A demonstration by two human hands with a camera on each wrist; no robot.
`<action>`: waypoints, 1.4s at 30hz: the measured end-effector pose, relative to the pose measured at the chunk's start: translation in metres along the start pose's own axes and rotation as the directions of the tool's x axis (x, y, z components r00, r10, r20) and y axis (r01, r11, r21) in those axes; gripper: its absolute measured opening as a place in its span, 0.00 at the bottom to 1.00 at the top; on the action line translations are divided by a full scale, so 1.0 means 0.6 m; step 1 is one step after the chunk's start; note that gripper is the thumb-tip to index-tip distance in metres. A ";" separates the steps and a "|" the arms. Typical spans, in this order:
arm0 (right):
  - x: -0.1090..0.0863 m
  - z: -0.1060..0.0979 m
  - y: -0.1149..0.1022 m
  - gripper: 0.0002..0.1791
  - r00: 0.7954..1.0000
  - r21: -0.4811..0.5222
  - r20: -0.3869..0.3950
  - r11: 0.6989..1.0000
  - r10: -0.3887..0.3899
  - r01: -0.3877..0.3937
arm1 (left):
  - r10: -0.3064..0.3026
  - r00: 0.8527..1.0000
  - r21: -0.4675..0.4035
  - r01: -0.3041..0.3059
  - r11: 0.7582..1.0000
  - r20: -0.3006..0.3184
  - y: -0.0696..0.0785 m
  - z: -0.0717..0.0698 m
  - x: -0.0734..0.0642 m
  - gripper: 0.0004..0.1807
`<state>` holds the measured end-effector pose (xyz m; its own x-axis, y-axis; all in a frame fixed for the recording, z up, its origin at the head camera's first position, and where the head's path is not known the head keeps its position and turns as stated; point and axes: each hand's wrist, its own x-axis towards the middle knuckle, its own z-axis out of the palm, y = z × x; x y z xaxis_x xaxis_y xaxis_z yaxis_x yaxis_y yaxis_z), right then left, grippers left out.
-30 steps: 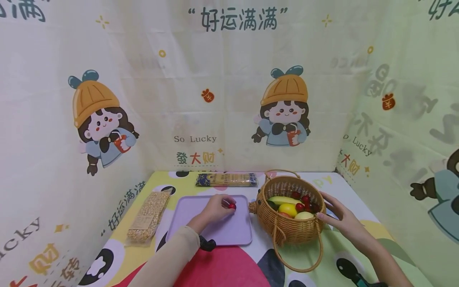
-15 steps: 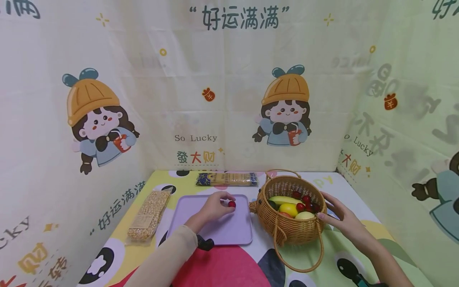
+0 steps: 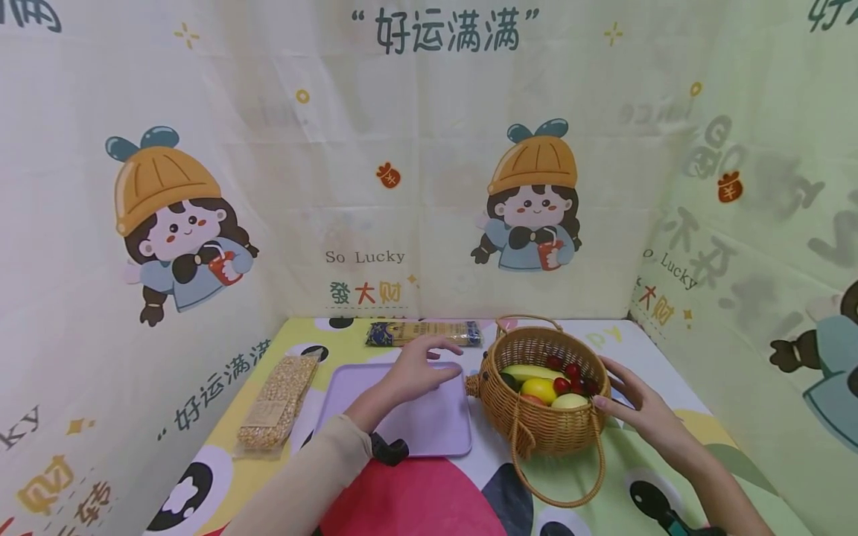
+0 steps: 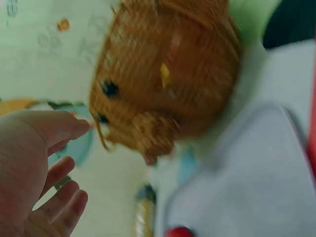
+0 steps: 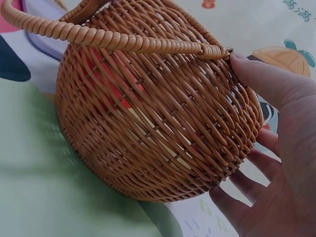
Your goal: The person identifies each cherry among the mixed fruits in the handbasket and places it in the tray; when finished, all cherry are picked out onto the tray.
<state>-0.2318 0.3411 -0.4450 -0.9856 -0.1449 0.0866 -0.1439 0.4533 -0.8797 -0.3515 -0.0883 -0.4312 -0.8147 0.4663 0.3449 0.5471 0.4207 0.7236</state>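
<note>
My left hand (image 3: 425,368) hovers over the lilac tray (image 3: 429,435), thumb and fingers apart with nothing between them. A red cherry (image 4: 180,232) shows on the tray at the bottom edge of the left wrist view; in the head view it is hidden. To the right stands a wicker basket (image 3: 546,424) with a bird-like face, holding a banana (image 3: 529,373), a lemon (image 3: 538,389), a pale round fruit (image 3: 570,401) and several cherries (image 3: 561,386). My right hand (image 3: 633,402) holds the basket's right side, thumb at the rim and fingers along the outer wall.
A bag of corn kernels (image 3: 278,406) lies left of the tray. Behind the tray is a pack of noodles (image 3: 424,333). One basket handle (image 3: 559,505) hangs forward onto the patterned tablecloth. Printed curtains (image 3: 415,223) enclose the table at the back and sides.
My left hand has let go of the cherry it pinched, spread its fingers and risen slightly up and to the right. The right hand and basket have stayed in place.
</note>
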 end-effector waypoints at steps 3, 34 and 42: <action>0.001 -0.002 0.000 0.43 1.000 -0.004 -0.002 1.000 0.000 0.000 | 0.042 0.998 -0.018 -0.041 0.999 0.037 0.043 0.001 0.013 0.13; 0.001 -0.008 -0.004 0.43 1.000 0.002 -0.006 1.000 0.003 -0.003 | -0.111 0.807 -0.051 0.172 0.984 0.581 0.183 0.125 0.213 0.18; 0.002 0.001 -0.005 0.43 1.000 0.000 -0.006 1.000 0.001 -0.001 | -0.192 0.746 -0.058 0.295 0.954 0.637 0.152 0.161 0.217 0.19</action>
<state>-0.2325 0.3392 -0.4424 -0.9864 -0.1388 0.0885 -0.1428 0.4536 -0.8797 -0.3891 0.0859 -0.3778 -0.5905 0.7630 -0.2630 0.2703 0.4940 0.8264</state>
